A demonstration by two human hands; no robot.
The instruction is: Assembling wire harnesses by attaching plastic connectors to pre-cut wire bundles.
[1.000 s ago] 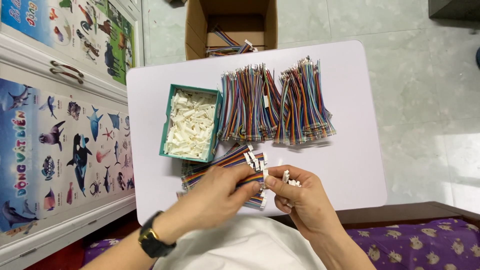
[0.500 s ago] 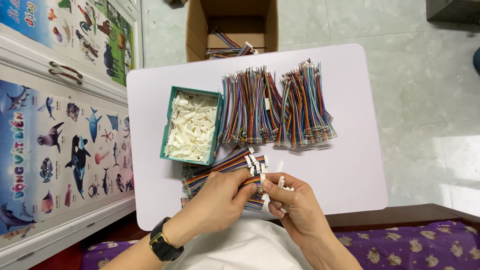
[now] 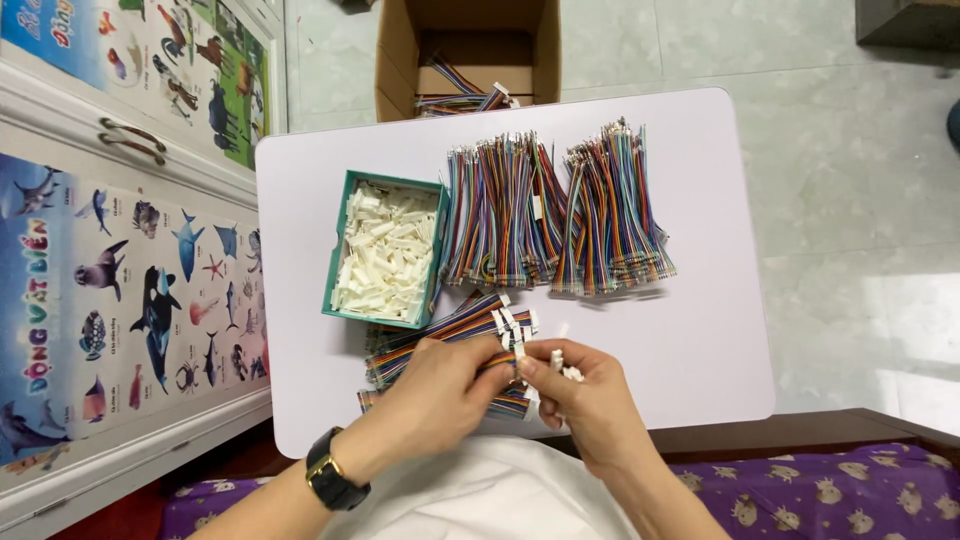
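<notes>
My left hand (image 3: 447,388), with a black watch on its wrist, grips a flat multicoloured ribbon cable (image 3: 505,362) at the near edge of the white table (image 3: 700,350). My right hand (image 3: 580,395) holds several small white plastic connectors (image 3: 562,361) and pinches the cable's end next to the left fingers. Under the hands lies a pile of finished ribbon cables with white connectors (image 3: 455,330). A green box of loose white connectors (image 3: 388,250) stands just beyond on the left.
Two bundles of multicoloured wires (image 3: 555,210) lie across the middle of the table. A cardboard box (image 3: 465,50) with more cables stands on the tiled floor behind. A cabinet covered in animal posters (image 3: 120,250) runs along the left.
My two hands have drawn together; the right hand moved left until its fingers met the cable end held by the left hand.
</notes>
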